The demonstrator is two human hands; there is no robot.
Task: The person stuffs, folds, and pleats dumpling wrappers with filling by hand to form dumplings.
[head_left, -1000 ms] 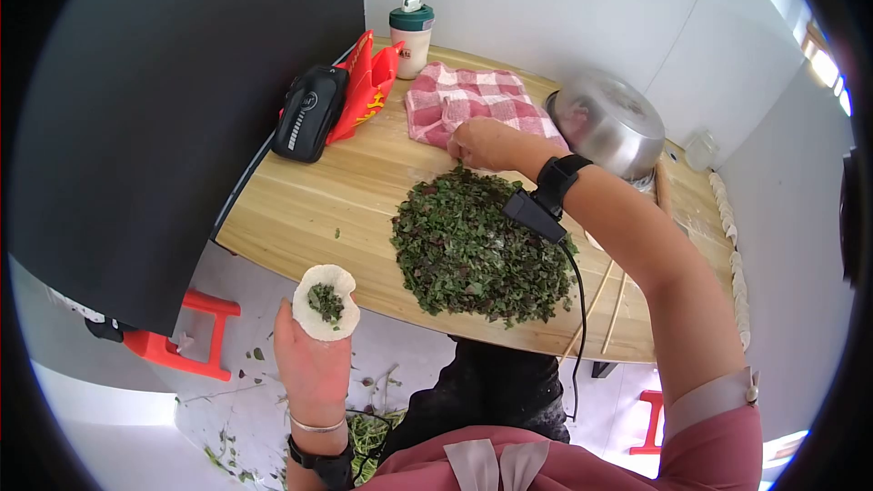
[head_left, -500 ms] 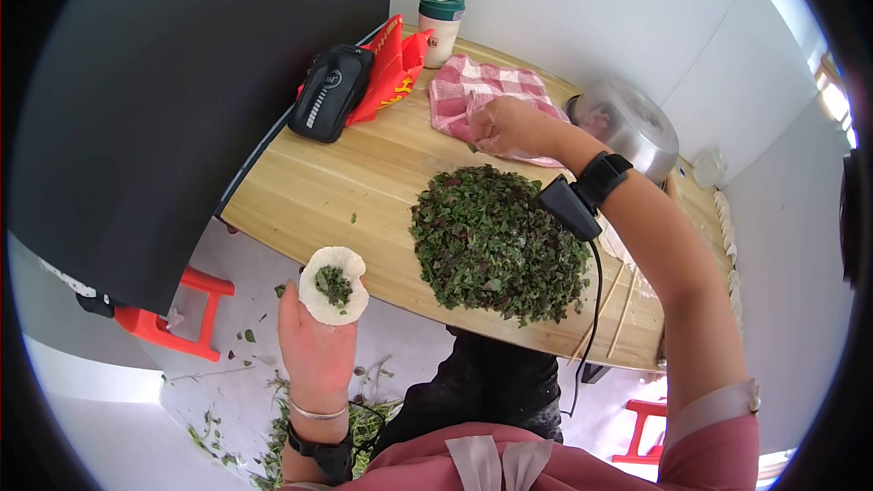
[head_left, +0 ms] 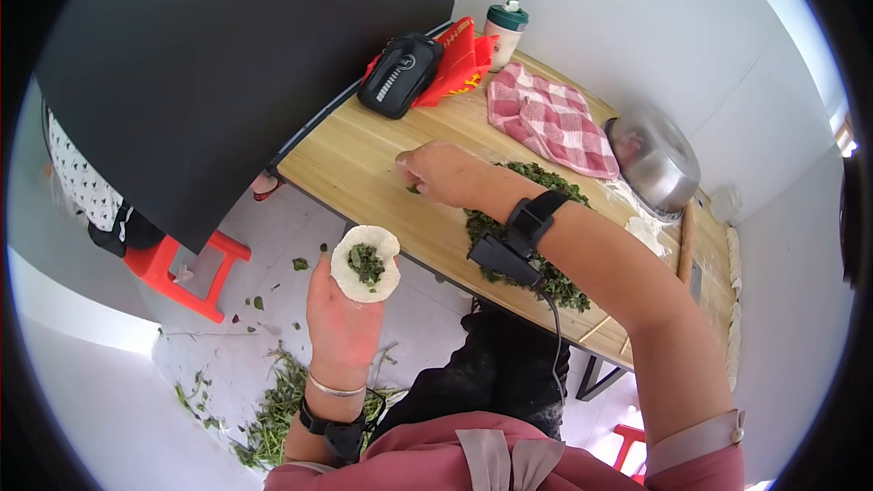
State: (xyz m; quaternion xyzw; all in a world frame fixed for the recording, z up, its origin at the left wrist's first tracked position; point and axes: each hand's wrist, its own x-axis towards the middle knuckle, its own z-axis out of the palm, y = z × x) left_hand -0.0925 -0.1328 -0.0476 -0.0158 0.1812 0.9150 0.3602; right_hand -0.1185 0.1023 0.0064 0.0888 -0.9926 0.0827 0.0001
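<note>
A round dough wrapper rests across the fingers and palm of my left hand, held beyond the table's near edge. A small mound of chopped greens sits in its middle. My right hand is over the wooden table, fingers curled together; what they hold, if anything, is hidden. A green leaf scrap shows just below those fingers. My right forearm crosses over the big heap of chopped leaves and hides part of it.
Behind are a black case, a red bag, a green-lidded cup and a checked cloth. A steel bowl and a rolling pin stand right. Stems and a red stool are on the floor.
My right hand has left the checked cloth and come left and nearer, over the tabletop. The left hand still holds the filled wrapper. The view has turned, shifting the table's things rightward.
</note>
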